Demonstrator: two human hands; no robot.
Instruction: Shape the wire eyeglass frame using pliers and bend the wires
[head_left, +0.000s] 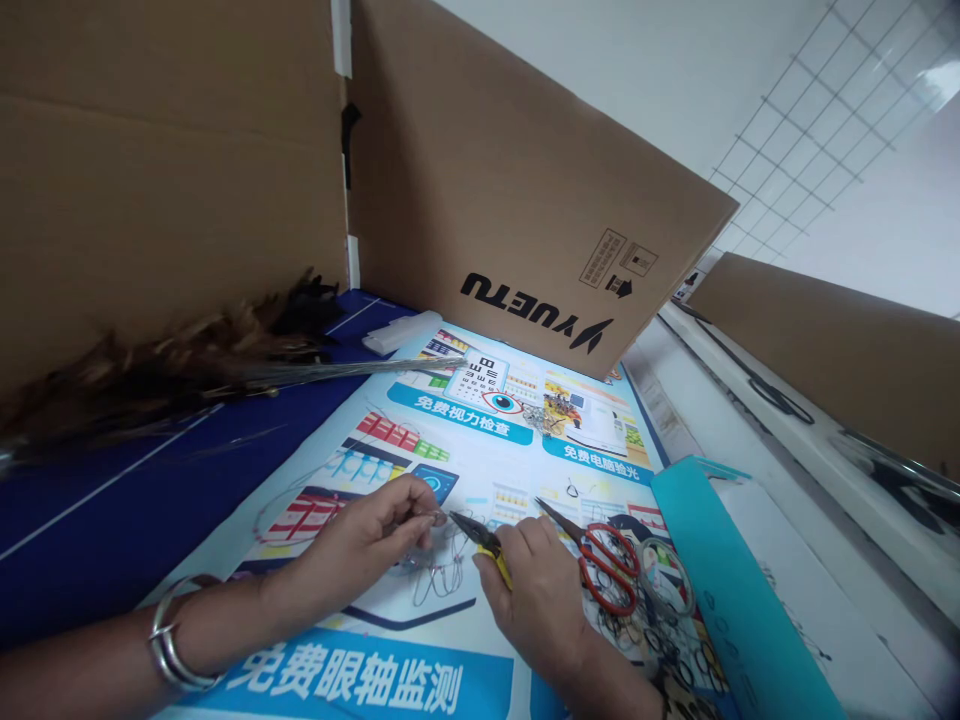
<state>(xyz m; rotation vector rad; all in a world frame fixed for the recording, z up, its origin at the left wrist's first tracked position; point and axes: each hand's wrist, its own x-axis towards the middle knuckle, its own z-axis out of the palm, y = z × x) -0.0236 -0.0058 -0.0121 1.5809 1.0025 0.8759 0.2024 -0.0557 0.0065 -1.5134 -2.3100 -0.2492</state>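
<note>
My right hand [544,595] is wrapped around yellow-handled needle-nose pliers [474,530], whose dark jaws point left. At the jaw tips, my left hand [394,530] pinches with thumb and fingers together; whatever sits between them is too small to make out. Thin wire loops [442,578] lie on the printed poster just below the hands. Red-handled scissors [611,568] rest to the right of my right hand, blades toward the upper left. A roll of clear tape [666,578] lies beside them, among a pile of small dark rings and wire bits [675,640].
Long thin wires [360,370] and brown feathers [180,360] lie at the left on blue cloth [127,500]. Tall cardboard panels [480,200] stand behind and left. A small tangled heap [541,420] sits farther back. A teal box [720,560] borders the right side.
</note>
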